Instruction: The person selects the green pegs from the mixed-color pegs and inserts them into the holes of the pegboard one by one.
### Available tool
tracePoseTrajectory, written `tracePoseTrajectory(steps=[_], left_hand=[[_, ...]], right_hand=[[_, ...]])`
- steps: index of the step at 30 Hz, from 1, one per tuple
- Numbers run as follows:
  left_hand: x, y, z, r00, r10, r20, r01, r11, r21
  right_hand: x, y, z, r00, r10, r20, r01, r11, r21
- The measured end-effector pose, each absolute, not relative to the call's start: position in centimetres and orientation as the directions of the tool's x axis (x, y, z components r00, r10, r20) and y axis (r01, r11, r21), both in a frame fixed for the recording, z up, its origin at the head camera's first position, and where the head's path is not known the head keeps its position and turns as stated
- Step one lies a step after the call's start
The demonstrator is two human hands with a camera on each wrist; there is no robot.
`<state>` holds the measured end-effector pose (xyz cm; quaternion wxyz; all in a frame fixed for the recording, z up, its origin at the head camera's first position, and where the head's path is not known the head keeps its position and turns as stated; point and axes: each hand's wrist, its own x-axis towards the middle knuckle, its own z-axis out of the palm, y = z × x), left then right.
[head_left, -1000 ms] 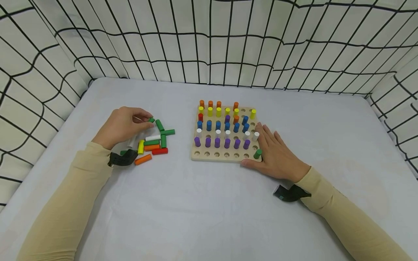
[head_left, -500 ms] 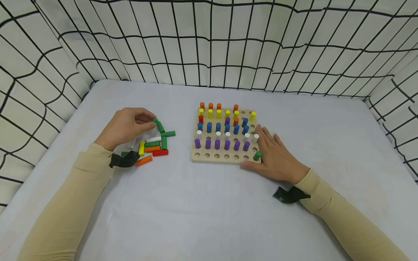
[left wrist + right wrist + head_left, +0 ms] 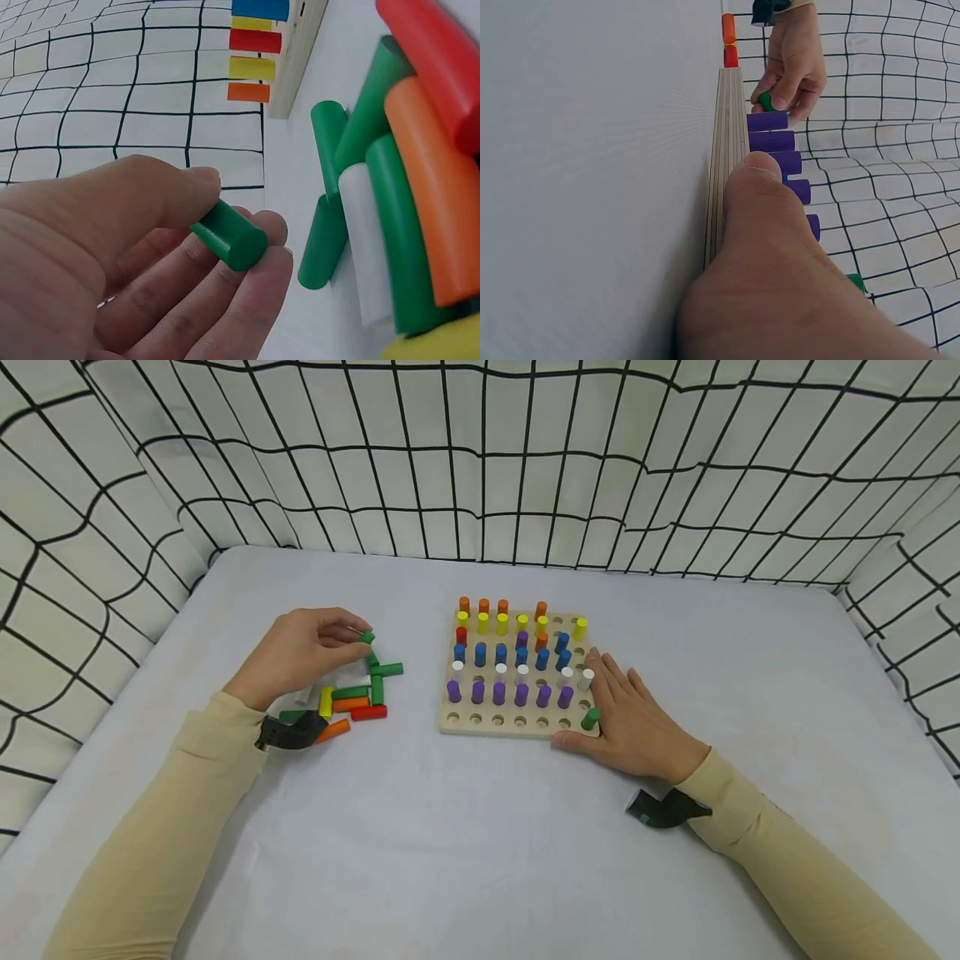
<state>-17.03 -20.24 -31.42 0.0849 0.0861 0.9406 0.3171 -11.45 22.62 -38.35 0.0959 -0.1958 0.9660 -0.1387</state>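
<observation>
My left hand (image 3: pixel 303 652) pinches a green peg (image 3: pixel 232 236) between thumb and fingers, over the loose pegs at the left. Beneath and beside it lie several loose pegs: green, white, yellow, orange and a red peg (image 3: pixel 369 713). My right hand (image 3: pixel 641 718) lies against the right edge of the wooden pegboard (image 3: pixel 480 724), its thumb at the front corner and fingers spread along the side. Rows of orange, yellow, blue, white and purple pegs stand in the board. One green peg (image 3: pixel 591 719) stands in its front row near my right thumb.
A white-covered table (image 3: pixel 450 843) bears everything. Black wire mesh (image 3: pixel 483 485) over white panels walls the back and sides. Dark wrist cameras are strapped to both sleeves, the left one (image 3: pixel 292 731) overlapping some loose pegs in the head view.
My left hand has lifted the green peg slightly and shifted a little right with it. The right hand stays against the board.
</observation>
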Motion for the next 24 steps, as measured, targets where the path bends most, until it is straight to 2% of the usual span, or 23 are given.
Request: tracePoseTrajectory(steps=[8, 12, 18, 24], left_hand=[[-16.5, -19.1, -30.7, -0.967, 0.232, -0.107, 0.114, 0.767, 0.631], [-15.7, -18.0, -29.7, -0.963, 0.245, -0.114, 0.102, 0.72, 0.686], [-14.1, -15.8, -28.0, -0.96, 0.273, -0.066, 0.125, 0.626, 0.77], [-13.4, -13.5, -26.8, -0.952, 0.307, -0.018, 0.172, 0.579, 0.797]], right_hand=[[-11.5, 22.7, -38.4, -0.906, -0.401, -0.137, -0.347, 0.888, -0.302], [-11.5, 22.8, -38.2, -0.905, -0.402, -0.141, -0.348, 0.888, -0.3], [-11.8, 22.9, -38.0, -0.905, -0.403, -0.137, -0.351, 0.888, -0.296], [-11.7, 22.9, -38.2, -0.903, -0.404, -0.144, -0.344, 0.883, -0.318]])
